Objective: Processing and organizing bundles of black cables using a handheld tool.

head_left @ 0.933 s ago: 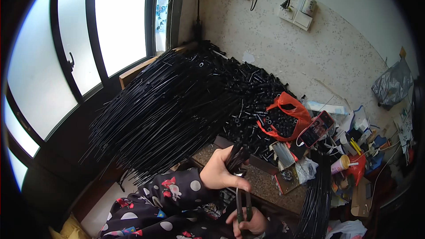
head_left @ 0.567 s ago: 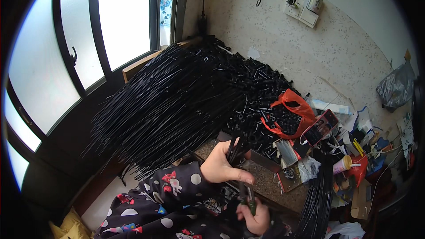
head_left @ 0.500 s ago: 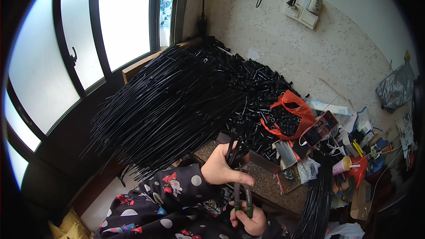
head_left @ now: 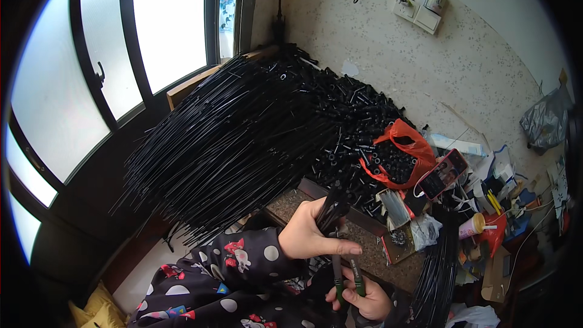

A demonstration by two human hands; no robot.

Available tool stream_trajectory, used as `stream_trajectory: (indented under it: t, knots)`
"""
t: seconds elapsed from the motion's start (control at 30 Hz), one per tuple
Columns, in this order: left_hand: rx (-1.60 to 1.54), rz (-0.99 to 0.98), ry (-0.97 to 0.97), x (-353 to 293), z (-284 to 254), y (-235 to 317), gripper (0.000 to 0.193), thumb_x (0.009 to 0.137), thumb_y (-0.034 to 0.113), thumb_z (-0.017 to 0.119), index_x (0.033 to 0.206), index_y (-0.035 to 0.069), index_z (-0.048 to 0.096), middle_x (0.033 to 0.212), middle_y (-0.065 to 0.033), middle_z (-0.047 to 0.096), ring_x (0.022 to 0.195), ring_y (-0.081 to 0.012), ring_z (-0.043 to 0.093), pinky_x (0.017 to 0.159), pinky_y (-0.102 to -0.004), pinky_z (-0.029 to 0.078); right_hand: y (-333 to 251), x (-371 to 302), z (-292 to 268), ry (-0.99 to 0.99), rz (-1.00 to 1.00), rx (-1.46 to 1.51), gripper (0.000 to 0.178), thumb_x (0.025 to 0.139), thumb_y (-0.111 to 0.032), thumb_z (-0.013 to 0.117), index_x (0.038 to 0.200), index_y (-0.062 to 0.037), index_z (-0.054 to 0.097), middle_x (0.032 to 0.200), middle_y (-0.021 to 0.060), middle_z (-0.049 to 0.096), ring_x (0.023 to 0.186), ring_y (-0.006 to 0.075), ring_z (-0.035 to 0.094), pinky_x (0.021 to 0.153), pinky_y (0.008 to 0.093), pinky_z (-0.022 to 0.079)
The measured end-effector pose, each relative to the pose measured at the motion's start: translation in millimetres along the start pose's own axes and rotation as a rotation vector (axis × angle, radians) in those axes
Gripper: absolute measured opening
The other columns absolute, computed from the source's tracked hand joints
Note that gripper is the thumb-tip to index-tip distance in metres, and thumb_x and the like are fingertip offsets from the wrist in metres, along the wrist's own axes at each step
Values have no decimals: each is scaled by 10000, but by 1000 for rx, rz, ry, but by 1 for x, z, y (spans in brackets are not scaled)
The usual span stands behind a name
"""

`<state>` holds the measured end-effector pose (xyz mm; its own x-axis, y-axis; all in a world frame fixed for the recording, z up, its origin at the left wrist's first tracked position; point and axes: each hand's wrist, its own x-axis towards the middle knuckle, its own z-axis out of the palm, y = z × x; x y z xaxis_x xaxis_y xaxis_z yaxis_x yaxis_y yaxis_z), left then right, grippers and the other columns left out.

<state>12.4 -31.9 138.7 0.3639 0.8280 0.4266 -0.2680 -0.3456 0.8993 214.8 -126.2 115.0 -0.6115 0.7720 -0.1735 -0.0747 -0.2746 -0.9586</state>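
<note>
My left hand (head_left: pixel 310 234) grips a small bunch of thin black tubes (head_left: pixel 331 206) that stick up from the fist. Just below it, my right hand (head_left: pixel 361 297) is closed on the green-and-black handles of a pair of cutters (head_left: pixel 347 273), whose jaws reach up to the lower ends of the bunch. Behind my hands a big fan of long black tubes (head_left: pixel 237 140) lies across the table, spreading toward the window.
A heap of short black tube pieces (head_left: pixel 346 109) fills the corner. A red plastic bag (head_left: pixel 398 155) holds more pieces. Next to it lies a phone (head_left: pixel 442 174), then small packets, a bottle (head_left: pixel 470 226) and clutter at right. More black tubes (head_left: pixel 434 279) stand at lower right.
The view has shifted slightly. My right hand has risen a little, bringing the cutters closer under the bunch held in my left hand.
</note>
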Motion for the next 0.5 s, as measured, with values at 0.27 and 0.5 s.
stream_trajectory:
  t: [0.27,0.5]
  knots:
    - [-40,-79,4,2,10,-2,347,613,119,783,849,36,542,642,65,455,574,-4,392,496,-166,319,36,8,10,232,44,63,223,859,-87,517,1055,7,469,689,19,510,575,81,475,563,196,414]
    - [-32,-79,154,1,31,-45,381,610,82,779,901,36,537,628,56,464,550,-11,407,484,-167,324,81,28,22,245,-20,344,110,853,-104,525,853,-3,482,600,38,489,505,97,471,493,216,402]
